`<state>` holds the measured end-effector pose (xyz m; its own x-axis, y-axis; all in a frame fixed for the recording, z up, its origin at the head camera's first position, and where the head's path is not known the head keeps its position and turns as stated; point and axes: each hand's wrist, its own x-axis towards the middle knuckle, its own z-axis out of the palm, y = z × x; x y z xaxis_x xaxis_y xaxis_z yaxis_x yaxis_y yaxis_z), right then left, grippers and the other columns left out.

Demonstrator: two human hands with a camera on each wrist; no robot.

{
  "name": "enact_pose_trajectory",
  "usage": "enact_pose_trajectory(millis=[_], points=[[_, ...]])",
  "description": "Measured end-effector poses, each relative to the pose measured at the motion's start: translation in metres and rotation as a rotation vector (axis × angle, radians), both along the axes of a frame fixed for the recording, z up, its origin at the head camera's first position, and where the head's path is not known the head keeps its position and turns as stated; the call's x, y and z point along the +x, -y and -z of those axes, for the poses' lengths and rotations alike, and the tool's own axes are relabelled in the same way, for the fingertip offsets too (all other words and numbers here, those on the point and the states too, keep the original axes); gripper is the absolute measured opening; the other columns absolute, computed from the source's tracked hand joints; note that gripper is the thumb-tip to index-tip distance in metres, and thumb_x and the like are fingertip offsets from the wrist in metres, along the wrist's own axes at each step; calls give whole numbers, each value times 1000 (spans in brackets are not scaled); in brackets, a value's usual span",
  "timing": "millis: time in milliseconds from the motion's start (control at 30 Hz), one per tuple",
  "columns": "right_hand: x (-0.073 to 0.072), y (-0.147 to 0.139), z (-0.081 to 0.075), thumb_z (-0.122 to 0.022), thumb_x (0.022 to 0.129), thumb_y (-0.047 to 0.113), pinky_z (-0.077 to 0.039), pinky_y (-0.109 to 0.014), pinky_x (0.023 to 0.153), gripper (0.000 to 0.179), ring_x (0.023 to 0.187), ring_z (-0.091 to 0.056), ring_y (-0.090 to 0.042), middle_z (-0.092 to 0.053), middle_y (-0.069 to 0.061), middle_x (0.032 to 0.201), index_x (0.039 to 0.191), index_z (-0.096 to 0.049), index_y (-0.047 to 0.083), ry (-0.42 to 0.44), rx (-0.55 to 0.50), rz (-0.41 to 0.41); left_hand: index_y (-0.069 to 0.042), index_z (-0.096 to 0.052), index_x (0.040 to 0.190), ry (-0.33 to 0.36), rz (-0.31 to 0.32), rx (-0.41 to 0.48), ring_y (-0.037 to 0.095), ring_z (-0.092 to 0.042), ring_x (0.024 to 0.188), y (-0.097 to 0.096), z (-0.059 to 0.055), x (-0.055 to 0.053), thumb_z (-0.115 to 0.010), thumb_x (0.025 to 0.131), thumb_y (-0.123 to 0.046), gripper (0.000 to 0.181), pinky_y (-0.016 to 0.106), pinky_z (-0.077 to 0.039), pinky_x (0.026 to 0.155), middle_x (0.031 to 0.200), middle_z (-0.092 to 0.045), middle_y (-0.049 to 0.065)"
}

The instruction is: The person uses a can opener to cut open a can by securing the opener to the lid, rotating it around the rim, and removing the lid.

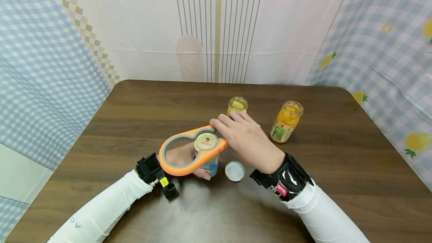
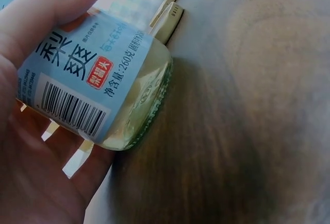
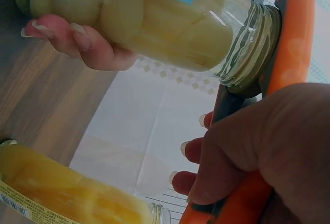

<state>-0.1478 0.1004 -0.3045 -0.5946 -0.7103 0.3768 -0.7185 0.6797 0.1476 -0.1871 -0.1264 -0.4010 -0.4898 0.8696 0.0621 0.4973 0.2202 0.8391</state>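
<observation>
My left hand (image 1: 182,154) grips an upright glass jar (image 2: 87,69) of pale fruit with a blue label, fingers wrapped round its body. Its gold lid (image 1: 205,141) is still on, framed by the grey-lined jaws of an orange jar opener (image 1: 179,170). My right hand (image 1: 246,138) holds the opener's handles, fingers curled over them. In the right wrist view the opener (image 3: 296,33) sits around the lid at the jar's neck, with the left fingertips (image 3: 98,49) under the jar. The right palm is hidden.
Two lidless jars of yellow fruit stand beyond the hands: one jar (image 1: 237,104) partly behind the right hand, another jar (image 1: 286,123) farther right. A loose lid (image 1: 234,171) lies underside up on the brown table (image 1: 135,119). The left wrist view shows two gold-edged lids (image 2: 169,22).
</observation>
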Motion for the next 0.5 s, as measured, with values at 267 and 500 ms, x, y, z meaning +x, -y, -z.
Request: enact_pose_trajectory(millis=[267, 500], points=[[-2, 0, 1, -77, 87, 4, -46, -39, 97, 46, 107, -56, -24, -62, 2, 112, 128, -59, 13, -3, -13, -34, -16, -54, 135, 2, -40, 15, 7, -59, 112, 3, 4, 3, -87, 81, -24, 64, 25, -49, 101, 125, -65, -5], [-3, 0, 1, -79, 86, 4, -43, -39, 104, 47, 105, -54, -22, -61, 2, 110, 127, -60, 16, -5, -22, -62, -21, -53, 135, -94, -97, 4, 4, -56, 96, 4, -4, 11, -91, 76, -26, 70, 23, -51, 86, 116, -63, -9]])
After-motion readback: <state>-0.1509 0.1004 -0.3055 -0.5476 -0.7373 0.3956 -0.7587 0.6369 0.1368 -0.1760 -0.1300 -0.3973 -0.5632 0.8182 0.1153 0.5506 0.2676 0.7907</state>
